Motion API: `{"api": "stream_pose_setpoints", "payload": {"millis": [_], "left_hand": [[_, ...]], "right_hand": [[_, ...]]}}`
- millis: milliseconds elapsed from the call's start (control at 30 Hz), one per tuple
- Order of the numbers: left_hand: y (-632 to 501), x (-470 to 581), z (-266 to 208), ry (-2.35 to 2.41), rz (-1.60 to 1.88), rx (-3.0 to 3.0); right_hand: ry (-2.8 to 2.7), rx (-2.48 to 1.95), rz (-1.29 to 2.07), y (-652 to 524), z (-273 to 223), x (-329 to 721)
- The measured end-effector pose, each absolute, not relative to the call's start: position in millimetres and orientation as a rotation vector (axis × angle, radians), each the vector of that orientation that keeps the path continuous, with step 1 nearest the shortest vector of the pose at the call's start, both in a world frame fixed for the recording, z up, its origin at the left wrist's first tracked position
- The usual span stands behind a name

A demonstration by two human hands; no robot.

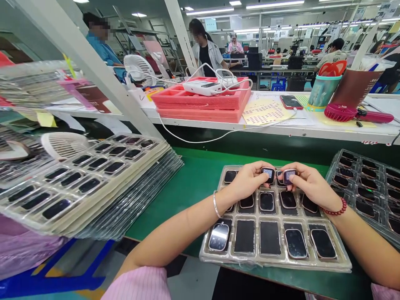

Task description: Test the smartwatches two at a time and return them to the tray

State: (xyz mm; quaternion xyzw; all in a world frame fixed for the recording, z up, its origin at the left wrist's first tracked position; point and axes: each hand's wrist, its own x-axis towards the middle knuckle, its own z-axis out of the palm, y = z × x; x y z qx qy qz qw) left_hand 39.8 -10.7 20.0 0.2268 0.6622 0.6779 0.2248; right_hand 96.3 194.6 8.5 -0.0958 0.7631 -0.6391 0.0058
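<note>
My left hand [253, 178] pinches a smartwatch body [268, 175] whose screen is lit with a QR-like code. Close beside it, my right hand [304, 183] grips another smartwatch body [289, 176], also showing a code. Both are held up over the far row of a clear plastic tray [275, 261]. Dark-screened watch bodies lie in many of its compartments, such as the one at the front right [323, 243]. Two front-row compartments, the second and third from the left, hold no watch. My hands partly hide the back row.
Stacked trays of watch bodies [93, 208] stand at the left, and another loaded tray [359, 200] lies at the right. A shelf behind carries red foam trays [200, 114], a phone [291, 102], cups and a pink handheld fan [340, 112]. Several people are farther back.
</note>
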Motion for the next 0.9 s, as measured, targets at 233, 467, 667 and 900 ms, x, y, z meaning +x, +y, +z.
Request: {"api": "stream_pose_setpoints", "payload": {"millis": [233,467,667,900], "left_hand": [[-10.1,37.9,16.7,1.811,1.881,0.652],[-8.9,36.9,13.0,1.808,1.87,0.679],[-10.8,38.1,15.5,1.817,1.836,0.696],[-9.1,34.0,9.3,1.899,1.904,0.712]], "right_hand": [[2.451,-0.294,-1.982,191.5,12.0,95.4],[2.533,-0.318,-1.895,191.4,10.4,93.5],[2.476,-0.268,-2.014,190.8,12.3,93.5],[2.518,-0.34,-1.949,189.6,10.0,95.0]]}}
